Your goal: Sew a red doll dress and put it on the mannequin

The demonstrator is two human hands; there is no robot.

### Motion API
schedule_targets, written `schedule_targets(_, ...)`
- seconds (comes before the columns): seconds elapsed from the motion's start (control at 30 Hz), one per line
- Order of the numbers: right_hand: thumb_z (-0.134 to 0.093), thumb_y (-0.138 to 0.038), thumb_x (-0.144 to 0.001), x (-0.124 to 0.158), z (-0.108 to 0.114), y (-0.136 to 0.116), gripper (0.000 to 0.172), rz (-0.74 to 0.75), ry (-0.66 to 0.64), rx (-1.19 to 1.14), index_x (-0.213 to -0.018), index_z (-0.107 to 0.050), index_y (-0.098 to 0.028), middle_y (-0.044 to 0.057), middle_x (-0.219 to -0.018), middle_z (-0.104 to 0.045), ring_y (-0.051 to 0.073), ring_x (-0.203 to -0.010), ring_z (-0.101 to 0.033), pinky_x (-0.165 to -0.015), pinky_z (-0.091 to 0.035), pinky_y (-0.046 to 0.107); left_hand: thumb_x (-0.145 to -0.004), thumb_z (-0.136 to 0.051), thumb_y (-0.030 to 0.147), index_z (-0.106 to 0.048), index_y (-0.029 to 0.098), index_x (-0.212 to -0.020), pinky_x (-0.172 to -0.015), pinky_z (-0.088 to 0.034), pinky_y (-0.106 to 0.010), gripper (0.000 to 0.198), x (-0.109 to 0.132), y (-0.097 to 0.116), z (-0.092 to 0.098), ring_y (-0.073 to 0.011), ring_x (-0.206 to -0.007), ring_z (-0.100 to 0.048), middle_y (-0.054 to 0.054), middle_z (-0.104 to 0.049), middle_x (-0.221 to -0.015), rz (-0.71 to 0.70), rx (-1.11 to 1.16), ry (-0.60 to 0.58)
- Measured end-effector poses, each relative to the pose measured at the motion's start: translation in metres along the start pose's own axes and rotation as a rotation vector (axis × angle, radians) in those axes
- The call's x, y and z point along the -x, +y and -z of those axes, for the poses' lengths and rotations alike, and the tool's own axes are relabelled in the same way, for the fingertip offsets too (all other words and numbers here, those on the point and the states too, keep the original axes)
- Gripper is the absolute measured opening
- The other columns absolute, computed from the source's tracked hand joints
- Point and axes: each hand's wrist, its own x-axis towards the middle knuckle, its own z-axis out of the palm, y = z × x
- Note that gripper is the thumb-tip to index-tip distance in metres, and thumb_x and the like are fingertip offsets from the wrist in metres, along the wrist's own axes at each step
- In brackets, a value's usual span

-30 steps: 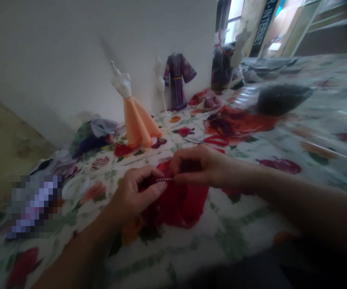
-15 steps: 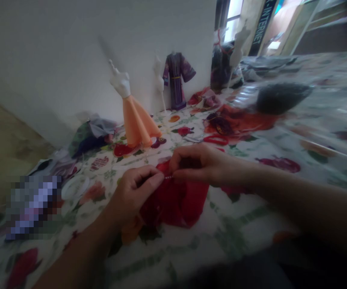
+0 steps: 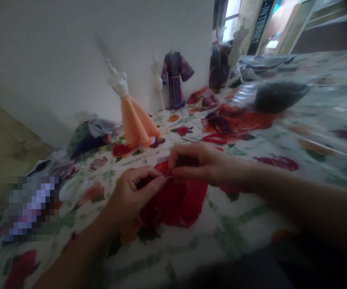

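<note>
A short row of small pale beads (image 3: 170,176) runs between the fingertips of my two hands, above a red cloth (image 3: 181,204) that lies bunched on the table. My left hand (image 3: 139,186) is closed, its thumb and forefinger pinching the left end of the beads. From the other side my right hand (image 3: 194,162) pinches the right end with thumb and fingertips, the other fingers curled. Whether either hand also grips the red cloth, or a needle or thread, is too small to tell.
A mini dress form in an orange skirt (image 3: 137,122) stands behind the hands, with a purple robe (image 3: 176,82) beyond it. Red-handled scissors (image 3: 214,139) and orange cloth (image 3: 242,120) lie behind my right hand. A white ring (image 3: 74,188) lies at left on the flowered tablecloth (image 3: 200,253).
My fingertips have come slightly closer together, the right hand shifting a little left. Both hands keep their pinch on the beads. The whole view has shifted slightly.
</note>
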Motion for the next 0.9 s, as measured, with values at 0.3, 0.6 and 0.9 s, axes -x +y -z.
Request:
schedule_targets(0.3, -0.054, -0.009, -0.092, 0.003, 0.001, -0.001, 0.032, 0.034, -0.181, -0.070, -0.123, -0.060, -0.016, 0.006, -0.117, -0.067, 0.016, -0.102, -0.064, -0.090, -0.053, 0.030, -0.088, -0.070, 0.031, -0.074, 0.022, -0.079, -0.050, -0.038, -0.021, 0.013, 0.007, 0.017, 0.010, -0.0085, -0.052, -0.047, 0.004, -0.061, -0.064, -0.056, -0.110, -0.034)
schedule_targets(0.6, -0.059, -0.013, -0.092, 0.003, -0.001, 0.000, 0.030, -0.034, -0.183, -0.098, -0.123, -0.060, -0.016, 0.008, -0.114, -0.069, 0.017, -0.097, -0.066, -0.087, -0.054, 0.033, -0.090, -0.065, 0.033, -0.070, 0.021, -0.085, -0.044, -0.037, -0.020, 0.014, 0.006, 0.014, 0.015, -0.0081, -0.046, -0.046, 0.004, -0.057, -0.059, 0.001, -0.128, -0.052)
schedule_targets(0.9, -0.064, -0.018, -0.093, 0.000, -0.003, 0.006, 0.023, -0.009, -0.112, -0.152, -0.116, -0.063, -0.015, 0.005, -0.107, -0.069, 0.014, -0.097, -0.065, -0.085, -0.054, 0.028, -0.091, -0.064, 0.035, -0.071, 0.020, -0.091, -0.053, -0.044, -0.021, 0.016, 0.004, 0.012, 0.014, -0.0116, -0.060, -0.056, 0.000, -0.067, -0.073, 0.002, -0.150, -0.053)
